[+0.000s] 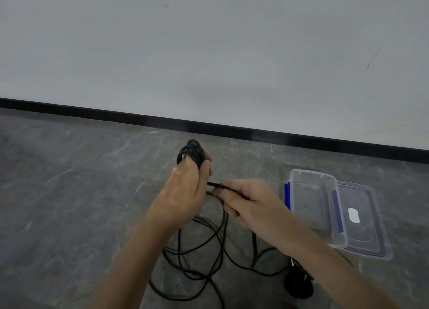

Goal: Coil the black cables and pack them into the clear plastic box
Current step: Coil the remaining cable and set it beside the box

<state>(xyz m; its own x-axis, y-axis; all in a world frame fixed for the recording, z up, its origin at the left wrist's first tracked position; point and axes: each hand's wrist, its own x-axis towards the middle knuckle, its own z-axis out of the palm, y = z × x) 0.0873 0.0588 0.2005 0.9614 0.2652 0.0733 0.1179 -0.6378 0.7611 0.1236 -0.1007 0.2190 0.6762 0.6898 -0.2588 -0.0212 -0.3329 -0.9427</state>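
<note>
left grip (185, 190) clamped on cable coil (192, 151) | right grip (243, 202) pinching cable strand (218, 186)

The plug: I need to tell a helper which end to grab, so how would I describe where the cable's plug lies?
Start at the clear plastic box standing open on the grey floor to the person's right. Just nearer the camera than its near corner, partly behind the right forearm, lies the plug. It is a chunky black lump, unlike the thin loose cable loops beside it.
</note>
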